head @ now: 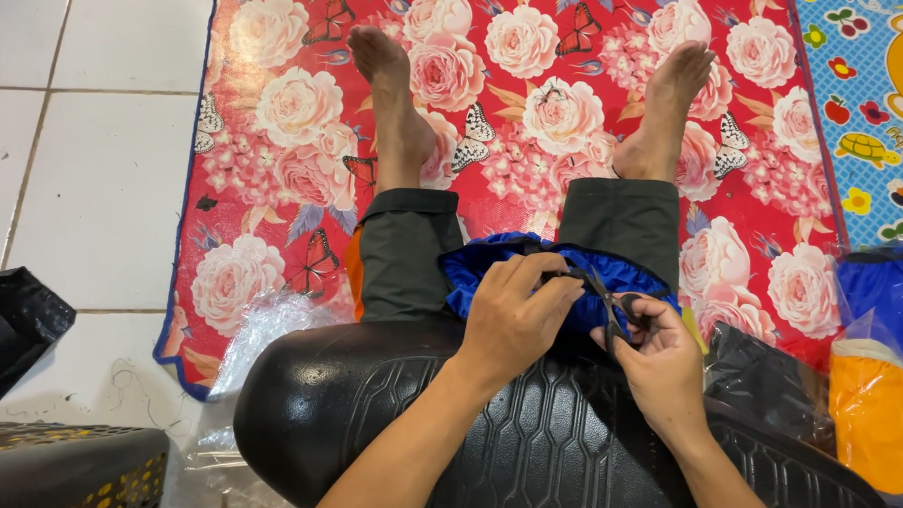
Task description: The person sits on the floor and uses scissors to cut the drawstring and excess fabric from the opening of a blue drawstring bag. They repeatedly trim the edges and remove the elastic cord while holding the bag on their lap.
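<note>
While the left hand (514, 321) pinches the blue fabric (491, 270) between pressed fingertips, the right hand (658, 361) grips small scissors (605, 299), blades just beside those fingertips; a slip could nick them or snip cloth.

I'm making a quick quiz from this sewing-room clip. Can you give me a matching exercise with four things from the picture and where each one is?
Things:
1. scissors
2. blue fabric
3. orange bag
4. floral mat

Places:
A. under the bare feet, on the tiled floor
B. in the right hand
C. at the right edge of the view
D. pinched by the left hand, over the black moulded cover

Pairs: 1-B, 2-D, 3-C, 4-A
</note>
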